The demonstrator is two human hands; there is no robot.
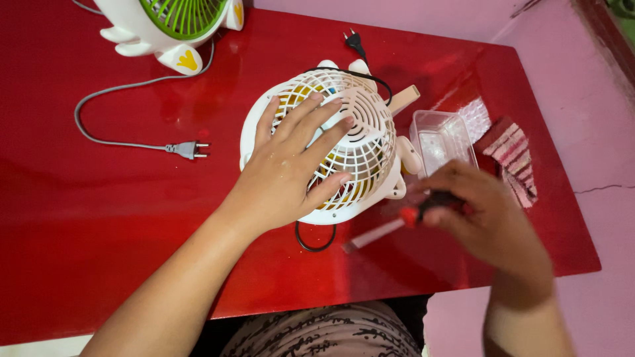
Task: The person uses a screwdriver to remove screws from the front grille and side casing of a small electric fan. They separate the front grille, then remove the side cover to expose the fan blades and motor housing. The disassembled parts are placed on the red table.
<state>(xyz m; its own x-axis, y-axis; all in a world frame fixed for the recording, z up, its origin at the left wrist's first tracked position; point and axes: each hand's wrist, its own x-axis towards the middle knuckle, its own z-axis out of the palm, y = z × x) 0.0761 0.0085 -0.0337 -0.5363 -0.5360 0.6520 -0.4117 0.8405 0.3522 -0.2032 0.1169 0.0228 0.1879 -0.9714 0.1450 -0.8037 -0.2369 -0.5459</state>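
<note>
Two fans are sitting on the red counter [99, 231], and I am working on the white one. My left hand [291, 168] is lying flat on the white fan [357, 132], with the fingers [324, 109] spread wide over its round grille, pressing and not gripping. The fan is lying face up near the middle of the counter, with its black cord [314, 241] looping out from under it. My right hand [486, 205] is closing its fingers around the screwdriver [403, 221], which has a red and black handle. The hand is blurry, so I cannot tell just how tight the hold is. The tip is pointing down toward the counter, just beside the fan's rim.

I think the good way is to keep the left hand pushing down so the fan is not sliding, and to hold the tool straight.

The clear plastic box [440, 139] is sitting just beside the fan. It looks empty to me. A striped cloth [512, 158] is lying next to it. The green fan [175, 26] and its grey plug [188, 149] are resting well apart.
</note>
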